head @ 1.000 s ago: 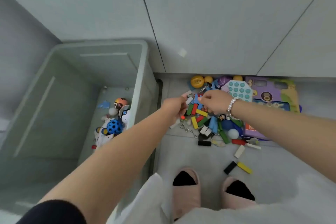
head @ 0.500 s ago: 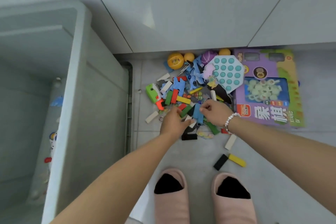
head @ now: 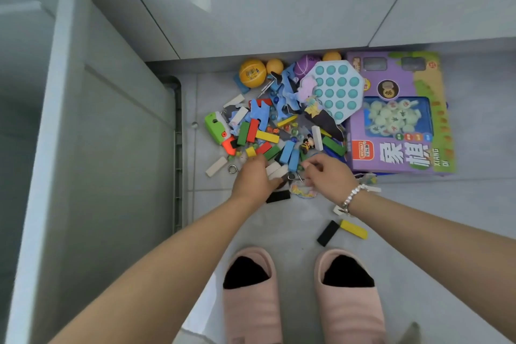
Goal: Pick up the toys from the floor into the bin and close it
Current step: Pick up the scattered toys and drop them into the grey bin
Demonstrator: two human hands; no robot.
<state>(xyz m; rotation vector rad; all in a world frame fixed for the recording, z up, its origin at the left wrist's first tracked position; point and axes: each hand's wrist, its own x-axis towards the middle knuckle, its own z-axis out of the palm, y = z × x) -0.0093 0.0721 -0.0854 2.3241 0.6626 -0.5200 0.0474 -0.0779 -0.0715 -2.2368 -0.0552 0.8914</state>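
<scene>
Both my hands reach into the toy pile: left hand curled over white blocks, right hand pinching something unclear; bin lies left of them; overfilled handfuls may spill

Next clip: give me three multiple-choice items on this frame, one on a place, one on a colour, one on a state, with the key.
1. Where does the purple game box lie?
A. inside the bin
B. on the floor, right of the block pile
C. under the slippers

2. What colour is the block touching the lone black block near the slippers?
A. yellow
B. red
C. white

3. Where are the two hands?
A. both down at the near edge of the pile
B. both over the bin
C. one on the box

Key: B, it lies flat on the tiles; A, yellow block meets its end; A, left hand and right hand reach into the blocks.
</scene>
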